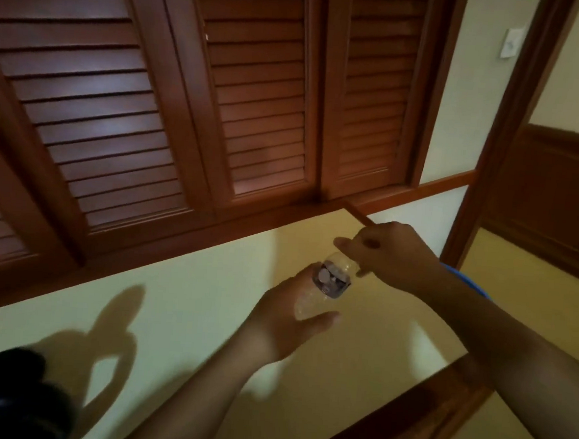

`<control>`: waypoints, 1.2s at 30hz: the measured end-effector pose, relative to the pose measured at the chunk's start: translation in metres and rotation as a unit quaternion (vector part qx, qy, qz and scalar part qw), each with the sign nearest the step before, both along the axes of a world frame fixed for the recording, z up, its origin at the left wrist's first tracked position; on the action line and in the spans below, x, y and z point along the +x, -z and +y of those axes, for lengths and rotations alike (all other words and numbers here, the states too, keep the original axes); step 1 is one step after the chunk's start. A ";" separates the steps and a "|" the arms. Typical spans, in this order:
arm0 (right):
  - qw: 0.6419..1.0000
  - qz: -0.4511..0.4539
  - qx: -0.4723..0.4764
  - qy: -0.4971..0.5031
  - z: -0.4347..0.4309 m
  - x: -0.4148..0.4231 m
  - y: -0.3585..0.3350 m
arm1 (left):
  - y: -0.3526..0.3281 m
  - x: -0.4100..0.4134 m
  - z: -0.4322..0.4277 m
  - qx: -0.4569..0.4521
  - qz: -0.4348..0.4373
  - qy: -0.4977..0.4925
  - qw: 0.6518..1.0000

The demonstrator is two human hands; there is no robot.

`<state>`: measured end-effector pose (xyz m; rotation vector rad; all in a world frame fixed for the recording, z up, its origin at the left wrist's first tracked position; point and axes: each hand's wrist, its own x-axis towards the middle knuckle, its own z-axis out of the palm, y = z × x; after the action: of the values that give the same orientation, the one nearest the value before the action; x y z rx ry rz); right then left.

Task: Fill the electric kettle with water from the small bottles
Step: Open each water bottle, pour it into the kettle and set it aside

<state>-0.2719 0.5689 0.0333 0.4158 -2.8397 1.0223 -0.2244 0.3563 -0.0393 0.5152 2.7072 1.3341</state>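
The left hand point(284, 318) wraps the body of the small water bottle point(328, 283), held in the air before the louvred doors point(152, 107); the right hand point(391, 257) pinches its cap end. Thin plastic looks light, crushable, so grip low and gently

The lower body of the small clear bottle point(324, 290) is covered by the fingers of the left hand point(287, 325). Its neck and cap are hidden inside the closed right hand point(391, 257), so it cannot be told whether the cap is on. The label print is too blurred to be read. A dark, motion-blurred object point(5, 391) is cut off by the bottom-left corner and cannot be identified. A blue item point(472, 278) is mostly hidden behind the right forearm. Both forearms are cropped by the lower edge.
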 end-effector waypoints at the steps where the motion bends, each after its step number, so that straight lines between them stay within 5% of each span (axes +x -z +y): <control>1: 1.000 0.015 -0.014 -0.020 0.012 -0.013 0.002 | 0.003 -0.010 0.006 0.011 0.002 0.004 1.000; 7: 0.985 0.011 -0.123 -0.122 0.059 -0.081 0.015 | 0.012 -0.076 0.047 0.137 -0.031 -0.012 0.990; 14: 0.957 -0.041 -0.258 -0.125 0.075 -0.130 0.050 | 0.023 -0.147 0.080 0.137 -0.011 -0.126 0.982; 18: 0.947 0.020 -0.307 -0.094 0.077 -0.145 0.071 | 0.027 -0.174 0.099 0.115 -0.008 -0.111 0.987; 26: 0.964 0.094 -0.235 -0.074 0.097 -0.170 0.087 | 0.036 -0.204 0.120 0.073 0.004 -0.121 0.990; 28: 0.971 0.035 -0.234 -0.022 0.098 -0.167 0.107 | 0.038 -0.225 0.120 0.075 0.016 -0.155 0.985; 32: 0.995 -0.091 -0.041 -0.015 0.100 -0.159 0.147 | 0.046 -0.268 0.124 0.055 0.016 -0.200 0.978; 36: 0.979 -0.059 0.178 -0.080 0.099 -0.162 0.163 | 0.053 -0.302 0.128 0.052 0.027 -0.210 0.976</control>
<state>-0.4341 0.6682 -0.1293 0.6434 -3.1457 0.5690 -0.5262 0.4841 -0.0924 -0.0250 2.9117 1.5772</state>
